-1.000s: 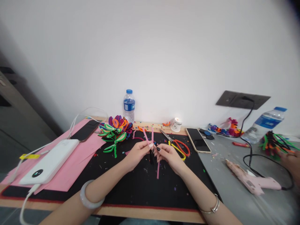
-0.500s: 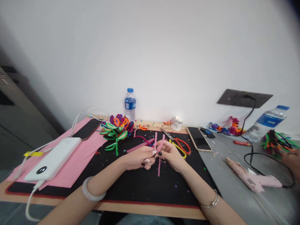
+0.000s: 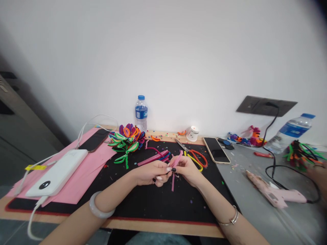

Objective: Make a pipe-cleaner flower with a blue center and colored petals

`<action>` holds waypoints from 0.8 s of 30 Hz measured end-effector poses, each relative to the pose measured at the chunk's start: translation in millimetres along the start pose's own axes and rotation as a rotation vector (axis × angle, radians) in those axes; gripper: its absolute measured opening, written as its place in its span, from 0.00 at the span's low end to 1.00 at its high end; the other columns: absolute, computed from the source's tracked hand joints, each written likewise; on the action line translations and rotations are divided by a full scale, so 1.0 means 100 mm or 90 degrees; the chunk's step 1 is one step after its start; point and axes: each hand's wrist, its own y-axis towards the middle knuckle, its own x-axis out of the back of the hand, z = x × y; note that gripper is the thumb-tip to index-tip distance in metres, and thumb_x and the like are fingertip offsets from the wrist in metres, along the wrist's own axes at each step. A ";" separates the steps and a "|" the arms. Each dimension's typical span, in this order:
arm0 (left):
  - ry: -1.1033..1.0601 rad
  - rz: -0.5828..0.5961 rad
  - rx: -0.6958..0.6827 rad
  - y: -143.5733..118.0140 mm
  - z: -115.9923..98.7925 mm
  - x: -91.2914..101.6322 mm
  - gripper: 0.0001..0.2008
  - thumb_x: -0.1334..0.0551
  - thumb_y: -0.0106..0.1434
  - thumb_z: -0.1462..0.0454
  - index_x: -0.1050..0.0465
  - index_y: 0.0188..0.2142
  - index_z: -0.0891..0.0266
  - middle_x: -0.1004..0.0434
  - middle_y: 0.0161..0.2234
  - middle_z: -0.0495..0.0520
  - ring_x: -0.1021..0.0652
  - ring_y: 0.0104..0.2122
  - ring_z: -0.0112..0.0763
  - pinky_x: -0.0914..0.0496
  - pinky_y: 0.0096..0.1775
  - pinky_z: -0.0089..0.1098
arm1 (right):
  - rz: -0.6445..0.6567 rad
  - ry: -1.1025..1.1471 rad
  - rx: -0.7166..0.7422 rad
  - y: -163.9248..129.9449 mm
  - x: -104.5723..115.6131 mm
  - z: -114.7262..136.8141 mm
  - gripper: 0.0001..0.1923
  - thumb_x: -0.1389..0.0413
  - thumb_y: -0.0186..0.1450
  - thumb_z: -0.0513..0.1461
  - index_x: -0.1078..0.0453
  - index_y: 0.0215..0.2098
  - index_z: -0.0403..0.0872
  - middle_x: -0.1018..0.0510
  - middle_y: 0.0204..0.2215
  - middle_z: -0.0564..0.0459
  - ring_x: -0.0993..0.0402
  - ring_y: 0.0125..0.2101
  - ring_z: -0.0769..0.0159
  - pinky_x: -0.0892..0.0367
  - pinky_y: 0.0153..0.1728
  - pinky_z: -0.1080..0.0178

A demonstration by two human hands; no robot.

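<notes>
Over the black mat, my left hand and my right hand meet with their fingers closed on pink pipe cleaners. One end sticks up above my right fingers, and another hangs below the hands. The fingers hide where the pieces cross. Behind my left hand lies a bundle of pink, blue and magenta pipe cleaners. Beyond my right hand lie scissors with an orange and a yellow handle loop. A colourful pipe-cleaner flower bunch with green leaves rests at the mat's back left.
Left are pink sheets, a white power bank and a dark phone. Behind stand a water bottle and paper cup. Right are another phone, a corded glue gun and another person's blurred hand.
The pink piece that stood upright between my hands no longer shows there. The other raised pink end leans further right. My hands stay nearly in place.
</notes>
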 end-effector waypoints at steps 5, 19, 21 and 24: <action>-0.019 -0.026 -0.034 0.00 0.01 0.00 0.11 0.43 0.60 0.59 0.35 0.29 0.66 0.51 0.15 0.41 0.51 0.16 0.18 0.54 0.20 0.24 | -0.044 -0.022 0.038 0.02 -0.02 0.02 0.07 0.38 0.50 0.37 0.29 0.25 0.43 0.30 0.20 0.56 0.34 0.22 0.72 0.38 0.26 0.67; 0.003 -0.059 -0.064 0.02 0.01 0.03 0.12 0.40 0.57 0.58 0.32 0.30 0.67 0.47 0.17 0.43 0.48 0.17 0.18 0.48 0.23 0.24 | -0.109 -0.216 0.076 0.00 0.01 0.04 0.08 0.41 0.53 0.41 0.31 0.22 0.43 0.29 0.20 0.55 0.37 0.21 0.71 0.42 0.23 0.68; 0.001 -0.058 -0.062 0.02 0.01 0.03 0.11 0.40 0.57 0.58 0.33 0.29 0.67 0.47 0.17 0.42 0.48 0.17 0.18 0.48 0.23 0.24 | -0.108 -0.245 0.091 0.00 0.01 0.05 0.09 0.42 0.54 0.41 0.32 0.22 0.43 0.29 0.20 0.55 0.37 0.22 0.71 0.42 0.24 0.67; 0.002 -0.057 -0.062 0.02 0.00 0.03 0.11 0.41 0.57 0.59 0.33 0.28 0.68 0.47 0.17 0.42 0.48 0.17 0.18 0.49 0.22 0.24 | -0.110 -0.289 0.110 0.00 0.01 0.05 0.09 0.43 0.56 0.40 0.33 0.21 0.43 0.31 0.20 0.55 0.37 0.23 0.71 0.43 0.25 0.67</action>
